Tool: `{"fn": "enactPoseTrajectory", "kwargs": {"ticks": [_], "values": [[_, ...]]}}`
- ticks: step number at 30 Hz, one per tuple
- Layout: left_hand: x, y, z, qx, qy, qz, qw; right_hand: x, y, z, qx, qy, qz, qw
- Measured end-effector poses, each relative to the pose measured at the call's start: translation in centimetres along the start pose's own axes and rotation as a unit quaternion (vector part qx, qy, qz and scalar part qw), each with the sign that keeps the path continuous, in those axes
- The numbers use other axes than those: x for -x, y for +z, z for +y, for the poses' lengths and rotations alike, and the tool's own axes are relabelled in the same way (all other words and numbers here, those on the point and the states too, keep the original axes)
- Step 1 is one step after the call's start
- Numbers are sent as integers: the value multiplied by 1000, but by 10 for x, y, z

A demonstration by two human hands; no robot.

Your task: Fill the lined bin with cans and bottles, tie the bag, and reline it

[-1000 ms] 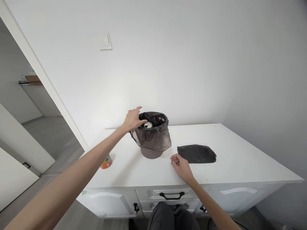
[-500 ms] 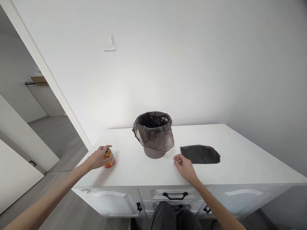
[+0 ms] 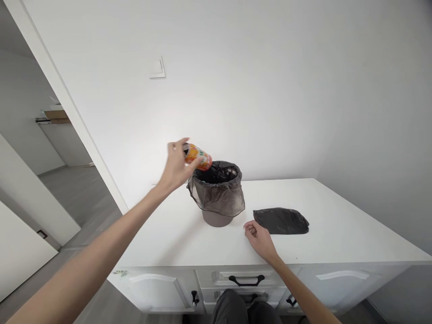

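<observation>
My left hand (image 3: 176, 165) is closed around an orange drink can (image 3: 197, 155). It holds the can tilted just above the left side of the bin's mouth, with the can's dark end toward my palm. A small brown-grey bin (image 3: 218, 219) stands upright on the white cabinet top. Its thin black bag (image 3: 219, 198) is folded over the rim and hangs down outside; the bottom inside is hidden. To the right of the bin, my right hand (image 3: 259, 238) rests on the surface with curled fingers and nothing visible in them. Beside it lies a flat, folded black plastic bag (image 3: 281, 220).
The white cabinet (image 3: 337, 234) backs onto a wall carrying a light switch (image 3: 157, 68). Black handles (image 3: 246, 281) stick out from its drawers and doors at the front. An open doorway (image 3: 67, 180) is on the left.
My left hand has lifted the drink can off the cabinet top and carried it up and right, tilting it over the bin. My right hand has stayed in place.
</observation>
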State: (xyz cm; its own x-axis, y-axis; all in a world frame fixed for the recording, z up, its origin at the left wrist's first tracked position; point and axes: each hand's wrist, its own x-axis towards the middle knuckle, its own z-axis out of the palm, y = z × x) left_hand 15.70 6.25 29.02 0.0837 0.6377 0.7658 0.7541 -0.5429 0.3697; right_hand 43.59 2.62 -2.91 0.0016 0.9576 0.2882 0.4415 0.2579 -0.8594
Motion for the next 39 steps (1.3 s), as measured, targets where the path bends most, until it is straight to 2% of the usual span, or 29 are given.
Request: {"fn": "enactPoseTrajectory", "kwargs": {"ticks": [3, 8, 11, 14, 17, 21, 23, 27, 29, 33, 39], "values": [[-12, 41, 15, -23, 21, -107, 994, -1, -1, 0, -8, 0, 3, 1000], [-20, 97, 10, -47, 28, -246, 968, -2, -2, -4, -12, 2, 10, 1000], [-22, 122, 0, -54, 24, -295, 954, -2, -2, -6, -19, 3, 14, 1000], [-24, 133, -10, -49, 23, -300, 952, -2, -3, -9, -28, 2, 21, 999], [-22, 125, -16, -31, 24, -264, 964, -2, -5, -12, -26, 8, 20, 999], [-8, 93, -16, 9, 45, -213, 976, -3, -6, -15, -20, 15, 8, 1000], [4, 76, -15, 14, 70, -217, 974, -2, -5, -15, -20, 12, 11, 1000], [29, 52, -17, 1, 132, -268, 954, -1, -3, -12, -12, 3, 13, 1000], [38, 47, -18, -10, 145, -279, 949, 0, -2, -11, -6, 2, 13, 1000], [49, 43, -13, -12, 166, -265, 950, 1, -1, -9, 2, -2, 13, 1000], [71, 30, 16, -3, 192, -239, 952, 3, -1, -16, 15, -2, 15, 1000]]}}
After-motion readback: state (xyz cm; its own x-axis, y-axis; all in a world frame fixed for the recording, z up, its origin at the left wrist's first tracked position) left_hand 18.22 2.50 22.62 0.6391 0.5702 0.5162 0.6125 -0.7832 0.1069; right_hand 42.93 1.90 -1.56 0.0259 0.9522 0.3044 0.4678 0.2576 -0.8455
